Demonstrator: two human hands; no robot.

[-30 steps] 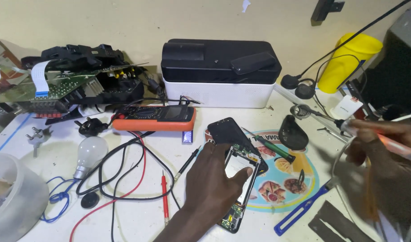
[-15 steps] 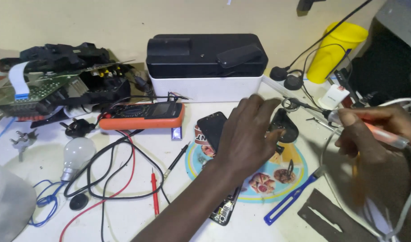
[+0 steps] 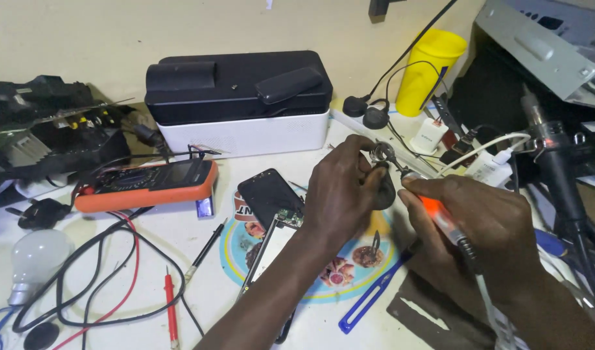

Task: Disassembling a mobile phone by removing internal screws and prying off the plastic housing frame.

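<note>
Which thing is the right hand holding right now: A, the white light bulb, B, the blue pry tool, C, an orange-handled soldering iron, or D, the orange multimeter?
C: the right hand grips the orange-handled soldering iron, its tip up by the left hand.

Right hand [image 3: 479, 220] holds soldering iron [image 3: 440, 220] beside left hand [image 3: 343, 191].

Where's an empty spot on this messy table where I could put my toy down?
Bare tabletop lies between the red probe and the round printed mat. Another small patch sits between the light bulb and the orange multimeter. Around both hands, left and right, it's crowded with cables and tools.
</note>
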